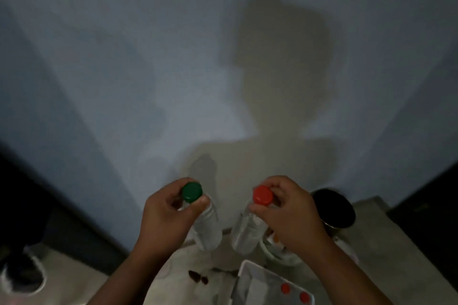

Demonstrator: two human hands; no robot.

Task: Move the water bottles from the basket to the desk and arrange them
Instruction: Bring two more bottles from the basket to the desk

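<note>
Closest to the camera, at the bottom edge right of centre, sits a white basket. Two small red caps show inside it; whatever they belong to is too dim to make out.

Both forearms reach forward from the bottom. The left hand pinches a clear water bottle at the neck, thumb and fingertips closed just under its green cap. The right hand pinches a second clear bottle the same way, below its red cap. The two bottles hang side by side, slightly apart, caps toward the camera and bases pointing down just beyond the basket's far edge. Whether their bases touch the surface cannot be told.

Under the right wrist lies a white round container, partly hidden. Farther right, a dark round container stands on the grey surface against the wall. Dark stains mark the surface left of the basket.

A pale blue-grey wall fills the far view, with the person's shadow cast on it. At the lower left, a dark shoe with a white sole rests on the floor.
</note>
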